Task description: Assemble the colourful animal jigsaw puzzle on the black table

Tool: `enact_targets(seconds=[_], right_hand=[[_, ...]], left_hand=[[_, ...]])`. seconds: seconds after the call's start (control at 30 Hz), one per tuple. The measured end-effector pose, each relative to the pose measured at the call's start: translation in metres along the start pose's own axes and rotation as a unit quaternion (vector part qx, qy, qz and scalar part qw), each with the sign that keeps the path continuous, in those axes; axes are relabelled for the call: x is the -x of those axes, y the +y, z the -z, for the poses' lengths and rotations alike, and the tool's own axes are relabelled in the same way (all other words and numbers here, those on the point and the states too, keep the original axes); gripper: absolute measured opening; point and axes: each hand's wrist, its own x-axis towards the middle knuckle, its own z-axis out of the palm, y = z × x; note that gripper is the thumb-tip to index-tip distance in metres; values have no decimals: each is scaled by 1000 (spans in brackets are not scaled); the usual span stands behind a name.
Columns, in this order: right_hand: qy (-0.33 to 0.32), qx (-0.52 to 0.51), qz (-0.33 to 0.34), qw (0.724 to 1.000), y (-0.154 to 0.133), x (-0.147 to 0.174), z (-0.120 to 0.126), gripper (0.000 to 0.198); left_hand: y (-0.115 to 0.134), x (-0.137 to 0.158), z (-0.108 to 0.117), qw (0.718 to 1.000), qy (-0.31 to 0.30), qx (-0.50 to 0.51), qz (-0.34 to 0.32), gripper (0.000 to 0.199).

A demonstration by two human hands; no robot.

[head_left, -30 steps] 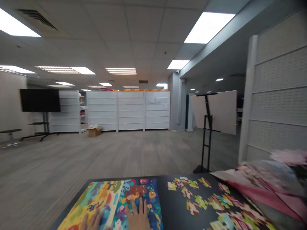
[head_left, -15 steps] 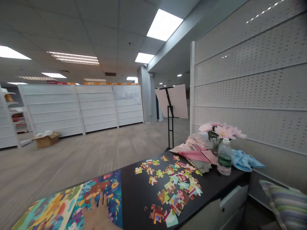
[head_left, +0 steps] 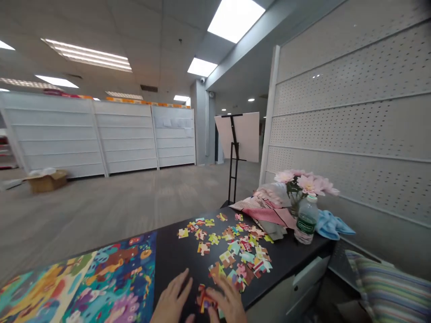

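Observation:
My left hand [head_left: 173, 298] rests low on the black tabletop, fingers apart and holding nothing. Just right of it, my right hand [head_left: 227, 299] bends its fingers and thumb over a red and yellow puzzle piece [head_left: 202, 299], covering part of it. Whether that piece is joined to others under the hand is hidden. Beyond my hands, many loose jigsaw pieces [head_left: 227, 259] lie scattered face up, some overlapping. To the left, a colourful picture sheet [head_left: 114, 280] with cartoon figures lies flat on the table.
At the table's right end stand a clear water bottle [head_left: 306, 222], pink flowers [head_left: 311, 184] in a glass vase, pink wrapping [head_left: 266, 211] and a blue cloth [head_left: 332, 224]. A striped cushion [head_left: 387, 287] sits lower right. An easel [head_left: 233, 166] stands behind the table.
My left hand has left the picture sheet and moved right onto the black tabletop. My right hand has come into view over the nearest puzzle pieces. The view has shifted slightly right.

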Motion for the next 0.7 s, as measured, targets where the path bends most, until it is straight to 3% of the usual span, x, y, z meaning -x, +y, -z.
enact_targets(seconds=[0.1,0.17,0.23,0.3,0.37,0.43,0.57,0.63,0.7], right_hand=[[-31,112,-71,991,64,1,27,70],[-72,138,-87,984,93,-7,37,78],[-92,142,-94,981,109,-19,41,73],[-90,140,-100,981,115,-33,42,69],[-79,139,-114,981,116,-46,42,69],[-59,139,-130,980,114,-53,40,66],[10,133,-136,982,114,-51,37,54],[32,132,-133,982,113,-47,37,52],[47,132,-130,982,111,-44,37,51]], left_hand=[[55,-32,12,996,-8,70,-58,80],[63,-44,19,995,-16,89,-51,74],[57,-53,23,995,-36,92,-10,70],[47,-60,24,995,-36,89,40,78],[37,-64,23,993,4,89,79,86],[30,-64,20,988,65,101,96,70],[21,-58,11,965,163,194,62,27],[17,-54,5,954,186,234,33,24],[13,-50,-2,950,191,247,6,37]])
